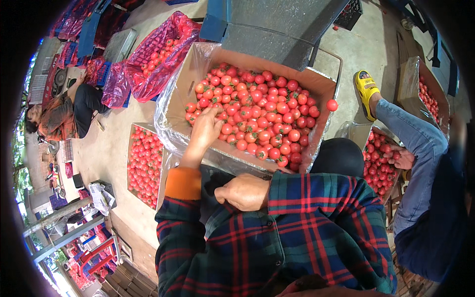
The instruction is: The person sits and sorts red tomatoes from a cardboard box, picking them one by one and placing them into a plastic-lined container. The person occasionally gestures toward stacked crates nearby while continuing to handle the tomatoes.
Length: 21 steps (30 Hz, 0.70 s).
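A large cardboard box (178, 98) lined with clear plastic stands before me, filled with small red tomatoes (256, 111), some with green calyxes. My left hand (207, 128) reaches over its near left side, fingers curled down at the tomatoes. Whether a fruit is between those fingertips cannot be made out. Close to my body, outside the near wall, my right hand (243, 192) hangs with its fingers bent under, so its palm is hidden. One single tomato (332, 105) appears at the box's right rim; whether it rests there or is in the air is unclear.
Left of me stands another box of tomatoes (145, 165); beyond it is a crate lined with pink plastic (139, 81). A dark metal chute (267, 37) slopes to the far rim. At right, a co-worker's hand (402, 159) is in a tomato box (378, 167). Another person (59, 115) crouches far left.
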Available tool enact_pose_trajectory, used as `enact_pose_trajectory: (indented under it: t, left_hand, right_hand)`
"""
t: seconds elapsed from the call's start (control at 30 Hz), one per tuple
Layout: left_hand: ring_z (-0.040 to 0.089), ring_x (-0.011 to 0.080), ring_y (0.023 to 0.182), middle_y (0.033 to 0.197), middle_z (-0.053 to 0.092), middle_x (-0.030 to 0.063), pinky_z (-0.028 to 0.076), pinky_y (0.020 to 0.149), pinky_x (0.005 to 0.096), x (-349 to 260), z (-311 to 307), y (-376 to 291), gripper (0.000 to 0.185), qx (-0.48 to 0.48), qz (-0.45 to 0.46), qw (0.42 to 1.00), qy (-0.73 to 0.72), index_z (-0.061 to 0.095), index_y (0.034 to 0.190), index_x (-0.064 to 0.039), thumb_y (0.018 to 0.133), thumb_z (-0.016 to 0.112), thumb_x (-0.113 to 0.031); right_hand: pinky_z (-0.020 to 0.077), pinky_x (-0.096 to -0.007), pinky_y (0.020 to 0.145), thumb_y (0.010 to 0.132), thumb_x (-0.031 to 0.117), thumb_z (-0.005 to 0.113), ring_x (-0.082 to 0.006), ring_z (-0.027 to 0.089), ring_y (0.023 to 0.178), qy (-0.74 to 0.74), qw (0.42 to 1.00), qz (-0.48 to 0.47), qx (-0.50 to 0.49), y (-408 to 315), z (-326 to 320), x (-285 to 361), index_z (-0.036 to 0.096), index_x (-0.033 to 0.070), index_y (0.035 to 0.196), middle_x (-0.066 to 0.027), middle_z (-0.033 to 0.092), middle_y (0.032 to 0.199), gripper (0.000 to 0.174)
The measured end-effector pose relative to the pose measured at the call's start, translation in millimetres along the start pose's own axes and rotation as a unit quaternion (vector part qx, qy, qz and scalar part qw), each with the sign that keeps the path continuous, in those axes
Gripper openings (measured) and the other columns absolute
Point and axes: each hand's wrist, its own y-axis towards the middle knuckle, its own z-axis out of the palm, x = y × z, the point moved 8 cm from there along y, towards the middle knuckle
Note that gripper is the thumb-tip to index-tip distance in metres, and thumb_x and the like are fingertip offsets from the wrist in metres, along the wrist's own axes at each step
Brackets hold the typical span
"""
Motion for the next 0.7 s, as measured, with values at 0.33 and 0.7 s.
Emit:
enact_pose_trajectory:
  t: [0.33, 0.7]
  left_hand:
    - [0.054, 0.0371, 0.107, 0.115, 0.057, 0.0171, 0.047, 0.094, 0.0430, 12, 51, 47, 0.045, 0.103, 0.102, 0.970, 0.197, 0.062, 0.115, -0.005, 0.071, 0.066, 0.000]
    - [0.065, 0.0285, 0.087, 0.094, 0.062, 0.0143, 0.054, 0.071, 0.0411, -38, 49, 36, 0.044, 0.016, 0.125, 0.984, 0.127, 0.060, 0.118, -0.010, 0.078, 0.076, -0.014]
  right_hand:
    - [0.0510, -0.0482, 0.067, 0.083, 0.012, 0.055, -0.0369, 0.065, 0.082, -0.027, 0.998, -0.031, 0.041, -2, -5, 1, 0.058, 0.004, 0.091, -0.0146, 0.064, 0.080, 0.012]
    - [0.0520, -0.0488, 0.070, 0.087, 0.016, 0.050, -0.0371, 0.065, 0.085, -0.061, 0.996, -0.009, 0.065, -4, -7, 9, 0.059, 0.004, 0.091, -0.0143, 0.064, 0.085, 0.015]
